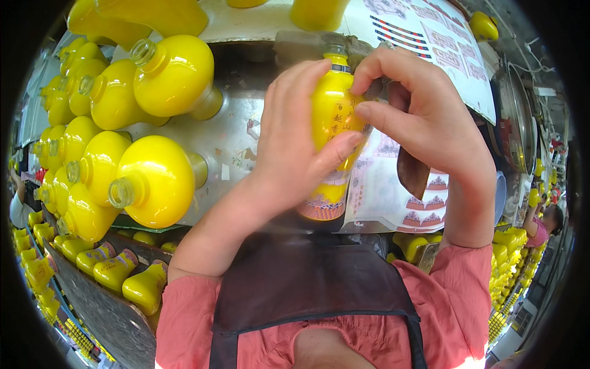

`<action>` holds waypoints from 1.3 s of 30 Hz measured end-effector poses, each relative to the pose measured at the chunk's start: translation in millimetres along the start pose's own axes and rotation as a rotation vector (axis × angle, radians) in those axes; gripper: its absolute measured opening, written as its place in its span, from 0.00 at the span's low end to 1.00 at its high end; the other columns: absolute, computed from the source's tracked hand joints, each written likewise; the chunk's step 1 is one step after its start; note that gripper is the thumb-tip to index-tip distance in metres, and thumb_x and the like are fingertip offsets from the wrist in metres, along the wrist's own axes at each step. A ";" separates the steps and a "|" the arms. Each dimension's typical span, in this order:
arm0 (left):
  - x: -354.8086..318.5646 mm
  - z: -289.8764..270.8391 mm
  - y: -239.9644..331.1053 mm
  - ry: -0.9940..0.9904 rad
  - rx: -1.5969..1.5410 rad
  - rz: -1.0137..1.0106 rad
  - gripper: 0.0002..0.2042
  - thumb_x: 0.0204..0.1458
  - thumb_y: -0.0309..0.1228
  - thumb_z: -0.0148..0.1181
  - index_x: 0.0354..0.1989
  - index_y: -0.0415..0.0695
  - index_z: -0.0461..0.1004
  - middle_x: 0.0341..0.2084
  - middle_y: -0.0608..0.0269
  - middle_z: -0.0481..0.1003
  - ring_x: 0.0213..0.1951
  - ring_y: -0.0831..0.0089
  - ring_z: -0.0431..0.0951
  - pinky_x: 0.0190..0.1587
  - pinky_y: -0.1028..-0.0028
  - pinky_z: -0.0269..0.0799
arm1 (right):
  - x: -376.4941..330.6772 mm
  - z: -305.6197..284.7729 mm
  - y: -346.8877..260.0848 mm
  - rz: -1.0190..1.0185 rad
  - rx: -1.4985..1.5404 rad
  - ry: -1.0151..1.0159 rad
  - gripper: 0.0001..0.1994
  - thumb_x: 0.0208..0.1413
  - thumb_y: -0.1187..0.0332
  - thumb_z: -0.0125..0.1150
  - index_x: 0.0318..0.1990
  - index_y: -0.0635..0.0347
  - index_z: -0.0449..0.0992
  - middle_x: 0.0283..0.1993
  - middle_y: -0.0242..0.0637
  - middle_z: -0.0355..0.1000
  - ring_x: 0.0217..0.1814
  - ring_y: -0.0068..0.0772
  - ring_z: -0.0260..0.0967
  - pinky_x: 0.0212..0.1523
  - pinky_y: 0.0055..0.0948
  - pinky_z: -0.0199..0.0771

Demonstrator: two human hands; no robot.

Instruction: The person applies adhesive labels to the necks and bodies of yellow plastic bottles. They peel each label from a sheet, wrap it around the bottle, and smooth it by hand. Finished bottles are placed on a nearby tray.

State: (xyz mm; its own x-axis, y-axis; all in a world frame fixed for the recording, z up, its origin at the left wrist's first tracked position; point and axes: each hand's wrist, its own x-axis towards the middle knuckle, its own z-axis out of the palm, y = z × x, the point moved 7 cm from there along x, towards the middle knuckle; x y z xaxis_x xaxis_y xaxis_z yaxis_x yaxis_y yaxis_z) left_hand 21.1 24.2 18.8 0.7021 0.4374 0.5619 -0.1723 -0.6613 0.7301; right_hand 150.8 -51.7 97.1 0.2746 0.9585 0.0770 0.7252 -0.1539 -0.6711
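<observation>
"Left first: plain yellow bottles point(153, 184), packed close, no print that I can see. Those look to be waiting!"
"Below, patterned bottles point(115, 272) in a dark bin point(104, 307); finished, I'd guess. Middle?"
"The left hand point(286, 132) has its grip wrapped round the held bottle point(321, 104), thumb across the front. Lettering, neck band point(340, 69) and base pattern point(324, 208) are on, so nearly done, I'd say."
"The right hand point(427, 111)?"
"Narrow grip at the bottle's right side; can't tell if it pinches anything."
"Room to move?"
"Left, bare tabletop point(233, 144) opens beside that wrist. Near edge, close against the apron point(307, 277). Right, printed sheets point(381, 197) crowd in."
</observation>
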 end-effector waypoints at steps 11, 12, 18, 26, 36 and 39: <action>-2.6 1.2 -3.8 -0.003 -0.037 -0.074 0.41 0.51 0.41 0.72 0.70 0.37 0.59 0.62 0.42 0.65 0.63 0.43 0.66 0.67 0.51 0.61 | -6.1 2.2 8.1 0.135 0.212 0.022 0.11 0.51 0.73 0.70 0.40 0.57 0.76 0.22 0.20 0.59 0.21 0.10 0.54 0.23 0.18 0.53; -2.5 1.2 -4.0 0.000 -0.040 -0.075 0.41 0.50 0.41 0.72 0.70 0.37 0.59 0.62 0.42 0.65 0.62 0.43 0.66 0.67 0.51 0.62 | -5.1 3.4 7.2 0.133 0.139 -0.002 0.11 0.50 0.73 0.71 0.40 0.57 0.76 0.22 0.20 0.59 0.21 0.10 0.55 0.23 0.18 0.53; -3.8 1.5 -3.9 0.015 -0.064 -0.095 0.42 0.50 0.41 0.72 0.70 0.37 0.58 0.62 0.42 0.65 0.63 0.44 0.66 0.67 0.52 0.62 | -2.9 5.3 4.7 0.239 0.204 -0.033 0.11 0.52 0.72 0.72 0.43 0.59 0.79 0.21 0.20 0.63 0.21 0.08 0.59 0.23 0.16 0.56; -1.7 -2.6 -6.4 0.026 -0.152 -0.056 0.34 0.54 0.47 0.70 0.64 0.39 0.67 0.62 0.44 0.67 0.63 0.46 0.67 0.67 0.54 0.61 | -2.8 1.9 -6.8 -0.118 -0.068 0.130 0.07 0.55 0.74 0.70 0.40 0.61 0.80 0.27 0.29 0.71 0.26 0.19 0.67 0.29 0.23 0.66; -2.9 -7.3 -1.6 0.197 -0.299 -0.147 0.12 0.53 0.33 0.73 0.41 0.43 0.78 0.57 0.48 0.73 0.57 0.53 0.74 0.60 0.60 0.70 | -8.7 9.3 3.2 -0.237 -0.016 0.209 0.06 0.58 0.74 0.68 0.41 0.60 0.80 0.32 0.33 0.73 0.32 0.28 0.69 0.35 0.27 0.69; -2.2 -7.9 -1.4 0.227 -0.321 -0.178 0.09 0.55 0.30 0.71 0.39 0.42 0.78 0.55 0.49 0.74 0.55 0.54 0.75 0.59 0.61 0.71 | -9.1 7.6 3.0 -0.208 0.023 0.205 0.07 0.58 0.74 0.68 0.43 0.60 0.81 0.32 0.31 0.72 0.31 0.26 0.67 0.35 0.26 0.68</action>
State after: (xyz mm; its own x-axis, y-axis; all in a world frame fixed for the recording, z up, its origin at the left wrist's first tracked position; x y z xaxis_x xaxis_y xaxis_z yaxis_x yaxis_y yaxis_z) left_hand 14.3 29.0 19.7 0.5765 0.6744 0.4614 -0.2940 -0.3557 0.8872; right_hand 145.7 -59.1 88.8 0.2450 0.8999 0.3607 0.7657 0.0486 -0.6413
